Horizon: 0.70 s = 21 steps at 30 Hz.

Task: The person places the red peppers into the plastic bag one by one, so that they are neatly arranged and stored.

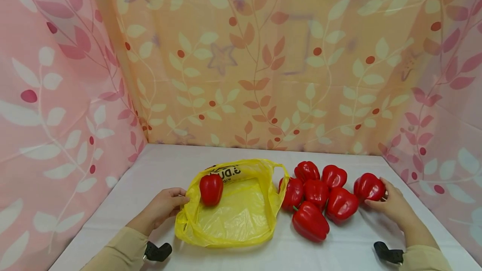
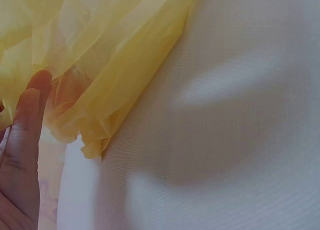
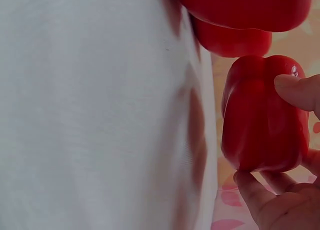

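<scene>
My left hand (image 1: 167, 207) grips the left edge of a yellow plastic bag (image 1: 233, 237), which lies with its mouth spread wide. One red bell pepper (image 1: 211, 190) sits inside the bag near that hand. In the left wrist view the fingers (image 2: 31, 105) overlap the thin yellow film; the thumb is hidden. At the far right, my right hand (image 1: 393, 204) holds another red bell pepper (image 1: 369, 187). The right wrist view has the thumb on one side of this pepper (image 3: 265, 120) and the fingertips (image 3: 245, 182) on the other, with the pepper raised off the cloth.
Several red bell peppers (image 1: 315, 193) lie grouped between the bag and my right hand, the nearest one (image 1: 310, 221) toward the front. A white cloth (image 1: 180, 154) covers the table. Patterned curtains (image 1: 260, 74) close off the back and both sides.
</scene>
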Motion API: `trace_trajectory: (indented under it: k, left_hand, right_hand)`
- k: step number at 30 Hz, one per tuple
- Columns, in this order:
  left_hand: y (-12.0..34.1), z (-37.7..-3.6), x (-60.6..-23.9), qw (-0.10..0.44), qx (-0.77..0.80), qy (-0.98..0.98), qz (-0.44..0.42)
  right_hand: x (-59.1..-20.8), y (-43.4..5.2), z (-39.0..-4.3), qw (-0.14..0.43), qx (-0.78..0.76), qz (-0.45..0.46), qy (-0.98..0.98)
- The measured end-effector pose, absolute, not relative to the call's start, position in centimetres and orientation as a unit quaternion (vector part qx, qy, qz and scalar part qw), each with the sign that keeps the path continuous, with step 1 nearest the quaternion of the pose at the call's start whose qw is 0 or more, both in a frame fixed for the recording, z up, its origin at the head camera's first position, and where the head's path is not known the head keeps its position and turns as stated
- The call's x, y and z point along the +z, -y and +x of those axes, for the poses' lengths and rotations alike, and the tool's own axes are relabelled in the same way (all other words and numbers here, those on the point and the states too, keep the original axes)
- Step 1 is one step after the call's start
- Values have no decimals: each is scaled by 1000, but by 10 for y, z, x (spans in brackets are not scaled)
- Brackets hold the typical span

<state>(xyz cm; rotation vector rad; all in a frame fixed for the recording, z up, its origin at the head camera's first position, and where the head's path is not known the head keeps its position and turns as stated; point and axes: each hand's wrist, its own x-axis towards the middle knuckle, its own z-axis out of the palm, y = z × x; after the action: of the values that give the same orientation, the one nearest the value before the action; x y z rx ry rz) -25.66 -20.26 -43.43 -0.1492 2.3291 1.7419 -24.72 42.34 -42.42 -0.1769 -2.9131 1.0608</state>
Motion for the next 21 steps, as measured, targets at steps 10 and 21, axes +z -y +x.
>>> trace_trajectory:
  k: [10,21]
  left_hand:
    - [202,-256,-434,118,594,-794,-50]
    - [203,-255,-433,121,596,-793,-42]
  right_hand:
    - [-404,-424,-246,34,359,-37,932]
    - [-385,-414,-248,37,360,-13,932]
